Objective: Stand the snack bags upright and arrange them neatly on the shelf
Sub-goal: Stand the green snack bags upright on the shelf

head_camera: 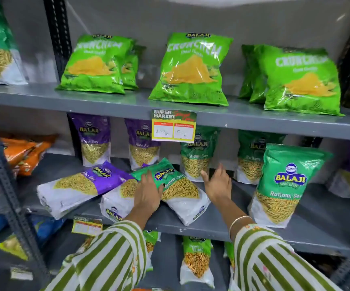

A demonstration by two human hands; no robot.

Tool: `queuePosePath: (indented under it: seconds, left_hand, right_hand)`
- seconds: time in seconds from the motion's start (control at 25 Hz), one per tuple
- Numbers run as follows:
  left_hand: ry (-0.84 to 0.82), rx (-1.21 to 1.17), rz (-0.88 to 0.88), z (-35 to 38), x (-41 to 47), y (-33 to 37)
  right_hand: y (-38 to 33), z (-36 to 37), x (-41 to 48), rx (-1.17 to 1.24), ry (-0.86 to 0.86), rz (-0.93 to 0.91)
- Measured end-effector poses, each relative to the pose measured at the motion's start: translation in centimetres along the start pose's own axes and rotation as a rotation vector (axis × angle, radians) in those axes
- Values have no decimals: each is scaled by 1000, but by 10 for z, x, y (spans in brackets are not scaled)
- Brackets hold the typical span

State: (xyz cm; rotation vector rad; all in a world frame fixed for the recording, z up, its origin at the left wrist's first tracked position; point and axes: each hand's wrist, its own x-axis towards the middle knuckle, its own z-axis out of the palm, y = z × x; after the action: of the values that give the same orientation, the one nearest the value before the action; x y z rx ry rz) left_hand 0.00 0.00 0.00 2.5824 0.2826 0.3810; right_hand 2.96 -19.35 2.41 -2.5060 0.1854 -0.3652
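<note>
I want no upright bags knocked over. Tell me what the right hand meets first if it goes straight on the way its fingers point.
The right hand, open, points up and back into the shelf. First in line looks to be the upright green Ratlami Sev bag at the back; depth is unclear, so it may pass just beside it.

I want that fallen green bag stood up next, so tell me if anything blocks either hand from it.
Nothing visible does. The left hand already rests on the fallen green bag, and the right hand is open just beside it, with only bare shelf between.
</note>
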Motion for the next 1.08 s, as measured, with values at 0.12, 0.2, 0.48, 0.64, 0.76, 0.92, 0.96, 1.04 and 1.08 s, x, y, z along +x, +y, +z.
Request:
queuePosePath:
  seconds: [0.12,0.2,0.48,0.64,0.76,0.92,0.96,1.04,1.08]
  left_hand:
    - [-188,-343,-386,20,14,6]
    - [-324,-577,-575,28,21,6]
    - [-646,-1031,-815,56,24,12]
    - [-642,-991,-738,56,16,5]
    - [-645,-967,-674,44,11,4]
    - [-606,-856,-523,28,8,10]
    - [-597,-833,-492,24,7,12]
    - [-587,-807,-443,20,4,15]
    - [-588,-799,-421,19,3,16]
  right_hand:
    - [15,20,37,123,-316,113]
    - [19,33,55,171,-490,125]
    - [54,82,93,283,-826,45]
    - [57,74,85,320,-993,179]
    - [40,35,52,352,-1048,239]
    - [32,10,19,471,-853,219]
    - [31,6,10,499,-793,189]
    - [32,2,-4,526,-659,111]
    - [33,2,-10,524,-598,82]
